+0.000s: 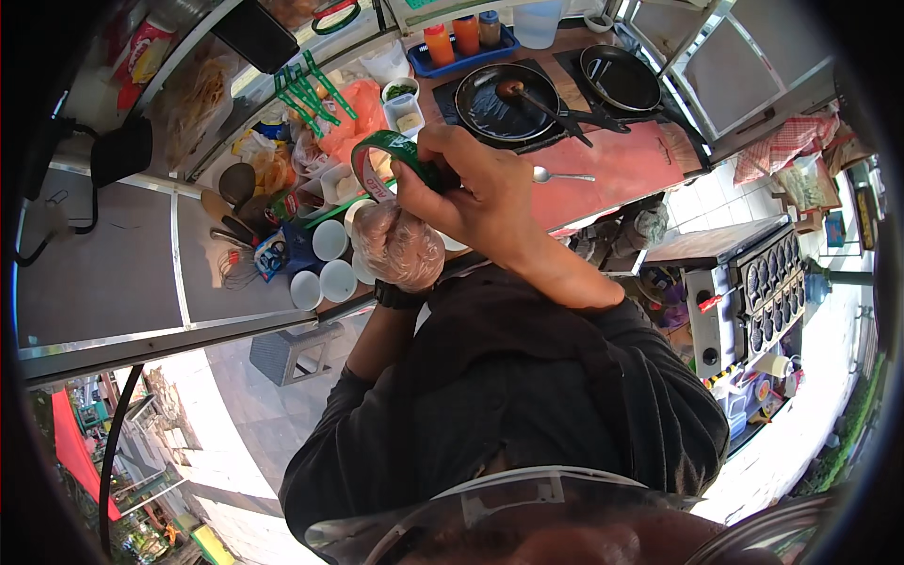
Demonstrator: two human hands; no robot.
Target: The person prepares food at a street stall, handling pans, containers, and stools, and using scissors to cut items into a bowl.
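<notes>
My right hand (480,183) is bare and grips a roll of green adhesive tape (366,157) between thumb and fingers. The roll is tilted on edge, with printing on its green face and inner core. Just below it, my left hand (399,244) is curled into a fist inside a clear plastic glove, with a dark watch (400,294) at the wrist. The roll's lower edge meets or overlaps the top of this fist; I cannot tell whether they touch. Beside the fist stand several white cups (330,240). A spoon (561,175) lies on a red board (600,166) beyond my right hand.
A frying pan (487,106) with a ladle (519,92) and a second pan (621,78) sit at the back. Sauce bottles (439,46) stand in a blue tray (422,65). Green clips (311,88) hang left. A moulded waffle iron (770,289) is at right.
</notes>
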